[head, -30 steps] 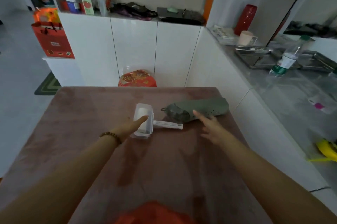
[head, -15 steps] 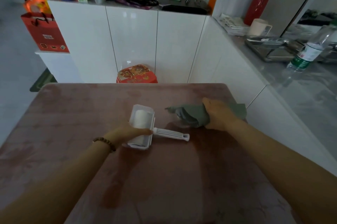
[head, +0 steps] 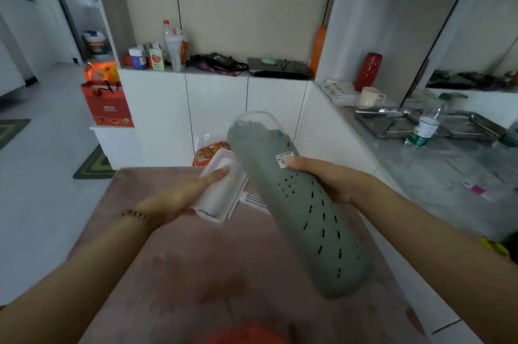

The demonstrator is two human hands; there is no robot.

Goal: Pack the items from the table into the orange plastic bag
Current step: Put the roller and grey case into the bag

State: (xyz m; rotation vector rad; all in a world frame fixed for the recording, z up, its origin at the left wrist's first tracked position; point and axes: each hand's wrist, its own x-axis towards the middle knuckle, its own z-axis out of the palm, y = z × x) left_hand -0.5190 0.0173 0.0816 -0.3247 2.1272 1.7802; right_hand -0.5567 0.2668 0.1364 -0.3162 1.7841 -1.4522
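Note:
My right hand grips a long grey-green perforated case with a clear end cap, lifted above the reddish table and tilted toward me. My left hand holds a white lint roller in its clear cover, raised off the table; its white handle pokes out behind the case. A strip of the orange plastic bag shows at the bottom edge, just below both arms.
White cabinets stand beyond the table with bottles and cables on top. A red gift bag sits on a low shelf at left. A grey counter at right holds metal trays, a water bottle and a cup.
Both hands have closed on their items and lifted them off the table toward me. The grey-green case now points upward. The camera has tilted up.

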